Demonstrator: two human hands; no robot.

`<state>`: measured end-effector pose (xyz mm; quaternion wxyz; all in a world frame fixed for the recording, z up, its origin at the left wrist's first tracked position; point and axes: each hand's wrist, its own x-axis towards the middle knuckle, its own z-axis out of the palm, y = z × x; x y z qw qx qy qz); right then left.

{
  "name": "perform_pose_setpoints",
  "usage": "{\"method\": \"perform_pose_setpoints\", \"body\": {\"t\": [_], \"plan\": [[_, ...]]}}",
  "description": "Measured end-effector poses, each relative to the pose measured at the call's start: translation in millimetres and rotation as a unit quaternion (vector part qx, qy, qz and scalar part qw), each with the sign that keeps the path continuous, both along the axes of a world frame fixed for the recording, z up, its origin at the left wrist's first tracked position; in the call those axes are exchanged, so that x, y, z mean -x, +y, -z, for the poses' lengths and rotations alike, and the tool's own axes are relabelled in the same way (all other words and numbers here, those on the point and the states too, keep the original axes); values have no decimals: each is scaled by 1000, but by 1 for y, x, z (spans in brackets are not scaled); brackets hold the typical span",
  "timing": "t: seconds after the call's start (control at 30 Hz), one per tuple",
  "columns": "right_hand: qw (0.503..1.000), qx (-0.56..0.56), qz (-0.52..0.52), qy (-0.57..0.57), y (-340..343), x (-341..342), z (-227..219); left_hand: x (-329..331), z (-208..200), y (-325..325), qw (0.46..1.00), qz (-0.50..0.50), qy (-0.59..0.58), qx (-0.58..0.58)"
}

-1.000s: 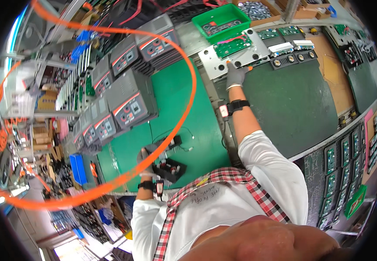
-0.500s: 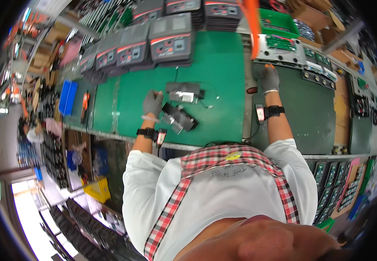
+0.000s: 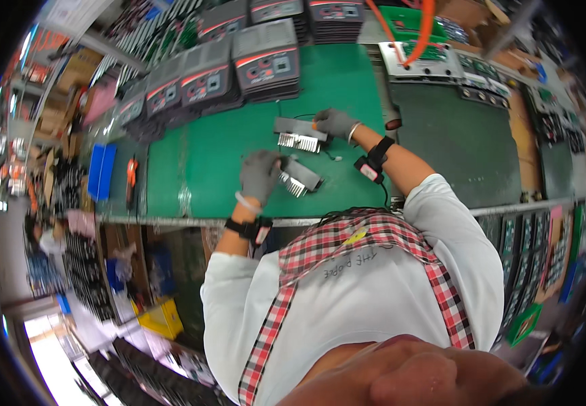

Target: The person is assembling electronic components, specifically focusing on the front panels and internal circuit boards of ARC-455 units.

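Note:
Two grey finned metal heat sinks lie on the green bench mat (image 3: 198,162). My left hand (image 3: 260,176), in a grey glove, rests on the near heat sink (image 3: 299,177) and grips its left end. My right hand (image 3: 335,123), also gloved, touches the right end of the far heat sink (image 3: 298,134), from which thin black wires trail. Both wrists carry black straps with small devices.
Stacks of dark grey drive units (image 3: 266,64) line the back of the mat. A dark mat (image 3: 455,142) lies to the right, with circuit boards (image 3: 489,68) and a green bin (image 3: 408,20) behind it. An orange hose (image 3: 423,27) hangs above. Blue trays (image 3: 101,169) sit at left.
My right hand has come down from the boards at the back right onto the far heat sink. My left hand stays on the near heat sink. The camera view has swung.

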<state>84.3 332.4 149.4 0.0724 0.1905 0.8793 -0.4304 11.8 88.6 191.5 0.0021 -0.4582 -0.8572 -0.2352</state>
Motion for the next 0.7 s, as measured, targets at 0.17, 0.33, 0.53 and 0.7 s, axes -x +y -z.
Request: {"method": "perform_pose_setpoints", "body": {"t": [0.17, 0.33, 0.53, 0.7], "plan": [[944, 234, 199, 123, 6, -67, -12, -12, -11, 20, 937, 331, 109, 9], [763, 481, 342, 262, 38, -177, -33, 15, 3, 58, 866, 426, -22, 261], [727, 307, 544, 287, 36, -288, -61, 23, -14, 81, 789, 461, -89, 398], [674, 309, 590, 320, 47, -351, -48, 8, -25, 109, 840, 397, -260, 261]]}}
